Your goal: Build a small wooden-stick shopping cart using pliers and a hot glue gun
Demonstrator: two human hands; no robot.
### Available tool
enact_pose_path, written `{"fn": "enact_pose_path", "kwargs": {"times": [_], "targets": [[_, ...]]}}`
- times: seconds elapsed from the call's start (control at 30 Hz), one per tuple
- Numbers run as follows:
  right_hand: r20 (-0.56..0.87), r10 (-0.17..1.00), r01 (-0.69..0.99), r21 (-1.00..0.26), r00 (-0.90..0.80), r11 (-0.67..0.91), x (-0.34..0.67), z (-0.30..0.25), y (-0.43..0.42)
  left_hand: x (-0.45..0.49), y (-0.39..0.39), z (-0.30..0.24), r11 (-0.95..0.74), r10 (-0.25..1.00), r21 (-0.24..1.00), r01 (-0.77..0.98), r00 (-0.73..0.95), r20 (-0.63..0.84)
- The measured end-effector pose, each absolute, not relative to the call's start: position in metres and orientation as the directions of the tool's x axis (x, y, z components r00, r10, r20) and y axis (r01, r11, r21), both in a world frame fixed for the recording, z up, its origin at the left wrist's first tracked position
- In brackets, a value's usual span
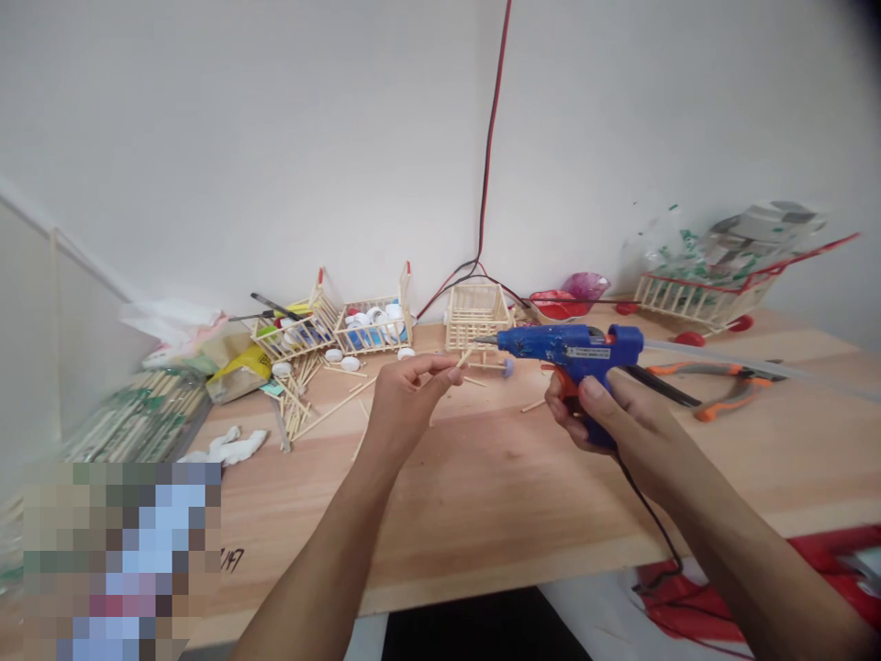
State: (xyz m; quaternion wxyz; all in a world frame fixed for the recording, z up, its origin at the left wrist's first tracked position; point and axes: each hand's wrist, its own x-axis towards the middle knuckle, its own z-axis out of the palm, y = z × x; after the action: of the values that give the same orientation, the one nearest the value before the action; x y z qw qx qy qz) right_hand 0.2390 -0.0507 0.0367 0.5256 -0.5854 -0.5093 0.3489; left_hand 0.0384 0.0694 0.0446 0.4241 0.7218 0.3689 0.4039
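My right hand (606, 408) is wrapped round the grip of a blue glue gun (571, 347), a finger on its orange trigger. The nozzle points left, level above the wooden table (482, 487). A clear glue stick (757, 369) juts out of the gun's back. My left hand (406, 395) pinches a short thin wooden stick (465, 356) between thumb and fingertips. The stick's upper end sits just at the nozzle tip. Both hands hover over the table's middle.
Small stick-built carts (375, 323) holding white and blue bottle caps stand at the back, an empty one (476, 317) behind the nozzle. Loose sticks (309, 390) lie left. Orange pliers (722, 390) lie right, near another cart (702, 298). Red and black wires (485, 184) hang down the wall.
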Motion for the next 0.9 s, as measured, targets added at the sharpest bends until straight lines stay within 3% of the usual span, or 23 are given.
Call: {"fn": "enact_pose_path", "kwargs": {"times": [0.17,0.53,0.9], "targets": [[0.119,0.968,0.16,-0.983,0.221,0.084,0.236,0.037,-0.052,0.039,0.071,0.04,-0.337,0.866,0.931,0.141,0.435,0.247],[0.112,0.966,0.193,-0.979,0.235,0.066,0.237,0.036,-0.051,0.04,0.075,0.037,-0.218,0.882,0.976,-0.012,0.425,0.203],[0.162,0.963,0.342,-0.936,0.217,0.081,0.245,0.034,-0.057,0.039,0.078,0.037,-0.171,0.935,0.968,-0.182,0.281,0.217]]}}
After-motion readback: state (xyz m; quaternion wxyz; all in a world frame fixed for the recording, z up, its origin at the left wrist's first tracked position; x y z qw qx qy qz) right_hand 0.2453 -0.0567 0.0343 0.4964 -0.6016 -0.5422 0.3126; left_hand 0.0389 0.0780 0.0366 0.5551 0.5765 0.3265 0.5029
